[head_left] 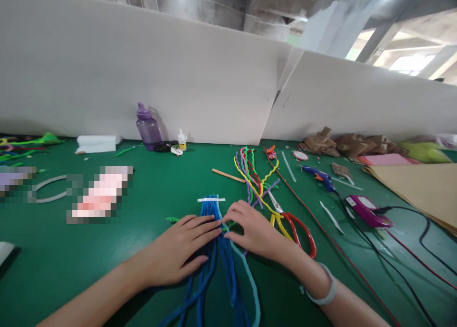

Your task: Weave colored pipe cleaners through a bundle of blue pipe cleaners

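A bundle of dark blue pipe cleaners (223, 255) lies lengthwise on the green table, with a white strip (211, 200) across its upper end. My left hand (191, 243) rests flat on the bundle, fingers stretched and nearly together. At the bundle's right edge, my right hand (248, 227) curls its thumb and index finger around a light blue pipe cleaner (250, 272), whose tail trails toward me. A green pipe cleaner (172, 219) runs crosswise under the bundle; its middle is hidden by my hands. Red-and-yellow-handled scissors (303, 229) lie just beyond my right wrist.
Colourful pipe cleaners (255, 174) and a wooden stick (228, 175) lie ahead. On the right are a blue glue gun (321, 177), a magenta device (367, 212) and loose cables. A purple bottle (148, 129) and a small glue bottle (182, 140) stand by the white partition (200, 89).
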`<state>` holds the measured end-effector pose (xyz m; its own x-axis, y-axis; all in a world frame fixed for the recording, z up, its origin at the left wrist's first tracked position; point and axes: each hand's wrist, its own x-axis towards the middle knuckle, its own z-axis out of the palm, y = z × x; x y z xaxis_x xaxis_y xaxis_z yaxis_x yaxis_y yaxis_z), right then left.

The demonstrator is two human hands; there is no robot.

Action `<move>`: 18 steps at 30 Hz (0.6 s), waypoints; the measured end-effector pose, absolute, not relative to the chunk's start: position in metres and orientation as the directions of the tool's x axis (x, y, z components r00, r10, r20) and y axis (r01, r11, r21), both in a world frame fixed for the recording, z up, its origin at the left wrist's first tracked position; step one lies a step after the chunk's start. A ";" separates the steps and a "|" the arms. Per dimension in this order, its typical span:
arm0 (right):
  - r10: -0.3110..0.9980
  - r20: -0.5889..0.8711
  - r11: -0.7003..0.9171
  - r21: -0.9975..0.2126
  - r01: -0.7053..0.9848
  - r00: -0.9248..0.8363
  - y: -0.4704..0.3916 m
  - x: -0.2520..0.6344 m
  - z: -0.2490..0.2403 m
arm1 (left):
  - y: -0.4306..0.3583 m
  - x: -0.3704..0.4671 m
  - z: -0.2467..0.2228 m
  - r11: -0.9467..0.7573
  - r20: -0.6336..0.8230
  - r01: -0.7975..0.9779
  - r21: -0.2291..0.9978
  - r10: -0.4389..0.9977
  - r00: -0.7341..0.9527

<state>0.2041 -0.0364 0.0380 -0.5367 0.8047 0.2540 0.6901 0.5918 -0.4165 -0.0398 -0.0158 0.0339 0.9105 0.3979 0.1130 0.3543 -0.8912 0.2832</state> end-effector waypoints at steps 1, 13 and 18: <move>0.798 0.281 0.603 -0.396 0.693 -0.534 -0.036 0.205 0.037 | -0.016 -0.040 0.034 -0.891 0.112 0.356 0.280 0.399 0.910; 0.838 0.264 0.531 -0.186 0.827 -0.478 -0.007 0.193 0.022 | -0.019 -0.043 0.037 -0.896 0.079 0.369 0.247 0.398 0.914; 0.849 0.218 0.517 -0.161 0.841 -0.480 -0.002 0.187 0.024 | -0.019 -0.045 0.035 -0.897 0.107 0.354 0.263 0.392 0.914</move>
